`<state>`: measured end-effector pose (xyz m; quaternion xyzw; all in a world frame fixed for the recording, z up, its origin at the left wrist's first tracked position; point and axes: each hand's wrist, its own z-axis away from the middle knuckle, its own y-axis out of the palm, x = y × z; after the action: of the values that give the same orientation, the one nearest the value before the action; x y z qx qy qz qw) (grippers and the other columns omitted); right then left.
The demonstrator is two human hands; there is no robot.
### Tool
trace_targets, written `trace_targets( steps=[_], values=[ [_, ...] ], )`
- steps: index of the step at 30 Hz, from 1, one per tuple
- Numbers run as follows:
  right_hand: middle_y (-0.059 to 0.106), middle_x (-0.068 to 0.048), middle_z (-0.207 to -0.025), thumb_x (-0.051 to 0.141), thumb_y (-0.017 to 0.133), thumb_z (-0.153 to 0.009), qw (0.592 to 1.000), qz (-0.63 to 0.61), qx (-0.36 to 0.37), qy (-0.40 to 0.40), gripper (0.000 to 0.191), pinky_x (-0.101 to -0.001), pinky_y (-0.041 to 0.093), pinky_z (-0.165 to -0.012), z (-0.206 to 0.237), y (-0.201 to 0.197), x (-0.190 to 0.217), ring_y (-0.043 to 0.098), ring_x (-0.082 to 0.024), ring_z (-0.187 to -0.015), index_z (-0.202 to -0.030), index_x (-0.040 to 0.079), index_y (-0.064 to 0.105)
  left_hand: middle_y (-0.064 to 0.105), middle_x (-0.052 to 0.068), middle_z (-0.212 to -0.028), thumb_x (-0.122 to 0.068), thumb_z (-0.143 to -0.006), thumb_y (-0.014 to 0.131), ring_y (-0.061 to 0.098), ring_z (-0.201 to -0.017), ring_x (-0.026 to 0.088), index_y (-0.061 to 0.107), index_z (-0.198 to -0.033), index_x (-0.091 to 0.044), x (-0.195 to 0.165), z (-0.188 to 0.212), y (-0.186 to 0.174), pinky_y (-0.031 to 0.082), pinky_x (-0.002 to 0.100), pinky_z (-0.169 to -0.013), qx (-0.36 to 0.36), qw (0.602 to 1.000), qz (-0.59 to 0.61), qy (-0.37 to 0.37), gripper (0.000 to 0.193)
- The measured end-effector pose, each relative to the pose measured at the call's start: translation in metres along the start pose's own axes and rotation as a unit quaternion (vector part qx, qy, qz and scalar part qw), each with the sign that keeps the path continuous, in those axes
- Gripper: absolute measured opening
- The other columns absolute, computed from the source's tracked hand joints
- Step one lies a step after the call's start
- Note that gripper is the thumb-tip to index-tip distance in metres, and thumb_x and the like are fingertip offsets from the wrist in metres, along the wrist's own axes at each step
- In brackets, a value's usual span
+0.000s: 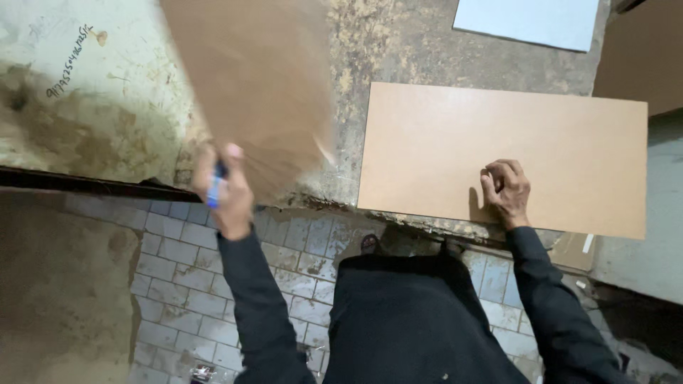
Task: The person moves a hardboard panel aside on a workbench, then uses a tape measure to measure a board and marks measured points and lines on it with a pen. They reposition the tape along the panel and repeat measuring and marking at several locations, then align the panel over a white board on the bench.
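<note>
Brown board, a thin flat rectangular sheet (256, 85), is gripped at its lower edge by the left hand (224, 193) and is raised off the worn, stained workbench top (92, 107); it is blurred, so its exact tilt cannot be told. A small blue object (214, 190), too blurred to identify, is clamped in the same closed fist against the sheet's edge, apparently so that both can be carried in one hand.

A second sheet, a lighter tan rectangular board (512, 149), lies flat on the bench with its near edge just over the bench's lip. The right hand (505, 192) is pressed down on it near that edge, fingers curled under into a loose fist with nothing visibly grasped; the board seems to be steadied this way against sliding.

Beyond it, a pale blue-white rectangular panel (530, 21) lies flat at the far edge of the bench, and part of another dark brown board (644, 53) is seen at the upper right.

Counted: four sheets in all, two hands, one blue object. Grey tiled floor (185, 270) is seen below the bench.
</note>
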<state>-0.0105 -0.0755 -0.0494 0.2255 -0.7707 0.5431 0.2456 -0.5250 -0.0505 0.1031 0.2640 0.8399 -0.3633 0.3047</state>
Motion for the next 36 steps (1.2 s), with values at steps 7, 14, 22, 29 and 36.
trace_targets(
  steps=[7, 14, 22, 29, 36],
  values=[
    [0.065, -0.012, -0.132, 0.049, 0.056, -0.096, 0.772, -0.593, 0.135, 0.187, 0.077, -0.0356, 0.061, -0.081, -0.036, 0.004, 0.024, 0.066, -0.018, -0.101, -0.161, 0.016, 0.031, 0.059, -0.001, -0.076, -0.025, -0.097, 0.07, 0.05, -0.068, 0.01, 0.07, -0.136, -0.002, -0.05, 0.16, 0.09, 0.044, 0.03, -0.06, 0.222, 0.87, 0.297, -0.325, 0.045],
    [0.064, -0.02, -0.136, 0.005, 0.086, -0.089, 0.967, -0.238, 0.022, 0.088, 0.076, -0.04, 0.056, -0.099, -0.047, 0.03, 0.027, 0.065, -0.024, -0.122, -0.153, 0.003, 0.046, 0.07, 0.022, -0.113, -0.023, -0.105, 0.064, 0.07, -0.096, 0.035, 0.056, -0.145, -0.001, -0.044, 0.235, 0.147, 0.056, 0.041, -0.079, 0.198, 0.961, 0.149, -0.119, 0.046],
    [0.06, -0.023, -0.142, 0.035, 0.088, -0.082, 0.984, 0.027, 0.091, 0.151, 0.081, -0.0473, 0.05, -0.099, -0.053, 0.032, 0.031, 0.058, -0.033, -0.117, -0.149, 0.006, 0.054, 0.063, 0.023, -0.095, -0.022, -0.101, 0.063, 0.062, -0.086, 0.043, 0.056, -0.147, -0.007, -0.062, 0.262, 0.13, 0.051, 0.048, -0.073, 0.207, 0.958, 0.073, -0.186, 0.049],
    [0.019, -0.028, -0.172, 0.088, 0.074, -0.071, 0.97, 0.06, 0.216, -0.096, 0.127, -0.0649, 0.029, -0.126, -0.103, 0.072, 0.04, 0.023, -0.052, -0.157, -0.164, 0.011, 0.036, 0.063, 0.02, -0.091, -0.026, -0.109, 0.051, 0.063, -0.082, 0.04, 0.05, -0.153, -0.01, -0.062, 0.259, 0.129, 0.05, 0.047, -0.071, 0.223, 0.951, 0.082, -0.198, 0.047],
    [0.003, -0.017, -0.178, 0.092, 0.071, -0.057, 0.926, 0.173, 0.32, -0.1, 0.139, -0.0861, -0.004, -0.112, -0.132, 0.126, 0.064, -0.012, -0.051, -0.157, -0.17, 0.023, 0.03, 0.063, 0.019, -0.092, -0.021, -0.109, 0.051, 0.063, -0.081, 0.038, 0.05, -0.153, -0.009, -0.064, 0.261, 0.127, 0.051, 0.045, -0.069, 0.204, 0.949, 0.11, -0.215, 0.046]
  ],
)
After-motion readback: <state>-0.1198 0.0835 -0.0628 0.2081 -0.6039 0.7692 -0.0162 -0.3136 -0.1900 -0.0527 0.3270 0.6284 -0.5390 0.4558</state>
